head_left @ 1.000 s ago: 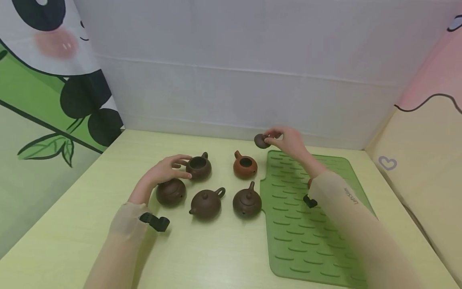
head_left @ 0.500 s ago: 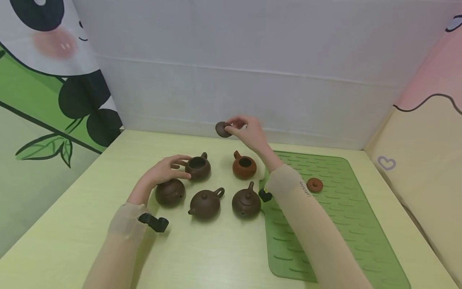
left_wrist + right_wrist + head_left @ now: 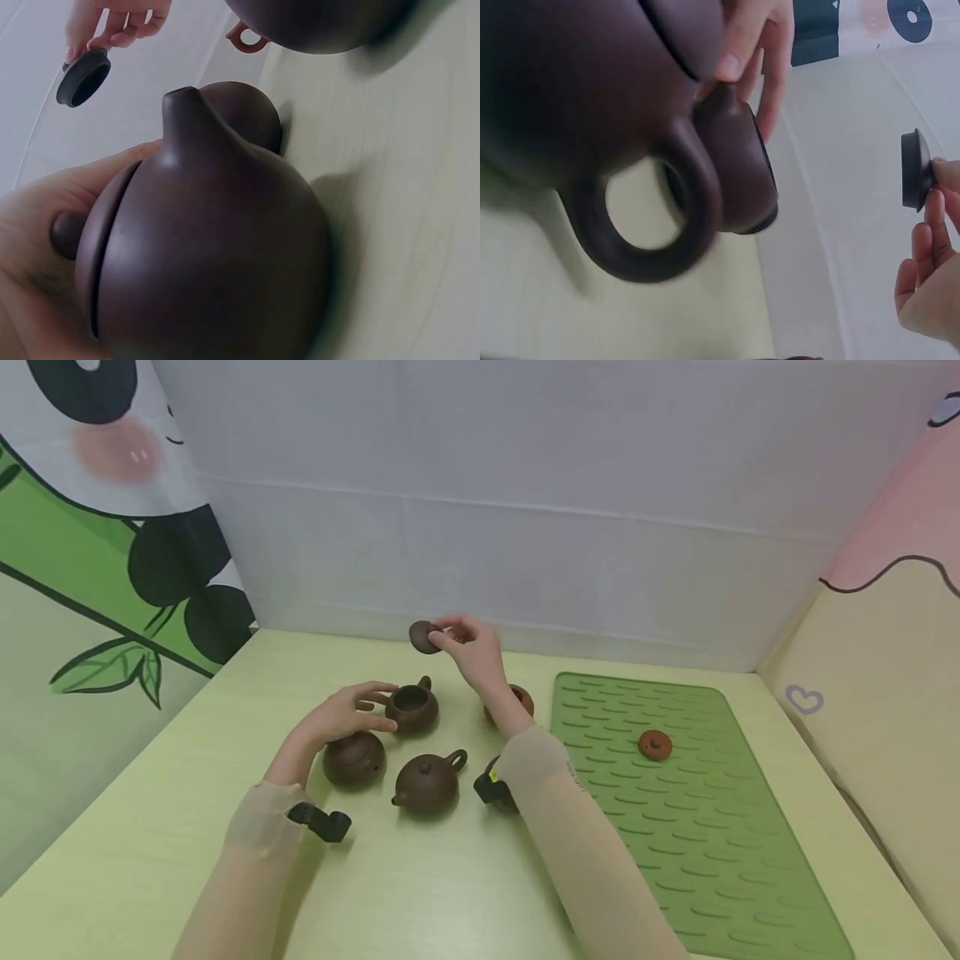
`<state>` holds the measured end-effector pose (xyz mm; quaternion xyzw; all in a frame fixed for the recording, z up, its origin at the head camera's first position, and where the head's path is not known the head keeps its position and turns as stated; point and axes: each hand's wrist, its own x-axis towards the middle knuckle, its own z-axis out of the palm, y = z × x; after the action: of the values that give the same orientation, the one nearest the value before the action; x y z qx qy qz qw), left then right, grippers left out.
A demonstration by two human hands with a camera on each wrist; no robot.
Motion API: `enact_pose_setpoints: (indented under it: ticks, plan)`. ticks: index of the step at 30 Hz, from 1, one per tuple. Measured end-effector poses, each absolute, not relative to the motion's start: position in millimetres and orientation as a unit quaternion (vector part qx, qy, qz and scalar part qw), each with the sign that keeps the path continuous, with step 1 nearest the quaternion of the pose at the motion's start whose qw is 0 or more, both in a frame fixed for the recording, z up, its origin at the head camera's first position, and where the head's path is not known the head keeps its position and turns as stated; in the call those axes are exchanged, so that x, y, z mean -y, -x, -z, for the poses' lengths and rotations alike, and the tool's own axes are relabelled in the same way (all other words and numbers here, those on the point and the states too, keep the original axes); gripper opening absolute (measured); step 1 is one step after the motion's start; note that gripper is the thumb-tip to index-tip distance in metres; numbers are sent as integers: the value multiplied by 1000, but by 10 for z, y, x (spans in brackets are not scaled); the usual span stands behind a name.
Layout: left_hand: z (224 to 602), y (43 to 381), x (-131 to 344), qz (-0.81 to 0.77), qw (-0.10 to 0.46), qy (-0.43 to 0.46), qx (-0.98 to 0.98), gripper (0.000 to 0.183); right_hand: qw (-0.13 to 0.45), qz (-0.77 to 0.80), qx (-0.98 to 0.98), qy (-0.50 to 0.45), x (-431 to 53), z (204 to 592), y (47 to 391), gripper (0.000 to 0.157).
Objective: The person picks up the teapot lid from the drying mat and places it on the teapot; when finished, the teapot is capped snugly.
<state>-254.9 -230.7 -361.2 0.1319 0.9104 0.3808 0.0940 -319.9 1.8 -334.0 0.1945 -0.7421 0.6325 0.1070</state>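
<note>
My right hand (image 3: 480, 656) pinches a dark brown teapot lid (image 3: 424, 637) by its knob, raised above and behind a lidless brown teapot (image 3: 415, 720). In the left wrist view the lid (image 3: 82, 77) is tilted, its hollow underside showing. My left hand (image 3: 341, 714) holds that lidless teapot at its spout side, thumb and fingers either side of the spout; the right wrist view shows the thumb at the spout of this teapot (image 3: 735, 165). Just below the left hand sits a lidded brown teapot (image 3: 354, 766), large in the left wrist view.
Another lidded brown teapot (image 3: 426, 785) stands front centre. My right forearm partly covers a reddish lidless teapot (image 3: 527, 700) and a brown teapot (image 3: 512, 807). A reddish lid (image 3: 656, 745) lies on the green mat (image 3: 720, 827) at right. A white curtain (image 3: 480, 560) hangs behind.
My right hand has carried the brown lid leftward from the mat's far corner to behind the lidless brown teapot, uncovering the reddish lid. The left hand has stayed in place.
</note>
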Motion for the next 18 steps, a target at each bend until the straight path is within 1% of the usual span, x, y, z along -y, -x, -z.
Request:
enact_pose_setpoints:
  ticks: [6,14,18]
  plan:
    - [3576,2522,2302,-378,91,-129,-913,70,66,-623,754,-197,80,3413,3108,17]
    - [3590,2533,2312,-378,94,-126,-912,69,-21,-582,792,-185,113,3472,3042,20]
    - [3582,2525,2306,-385,100,-118,-910,71,-49,-552,814,-176,120,3491,3031,20]
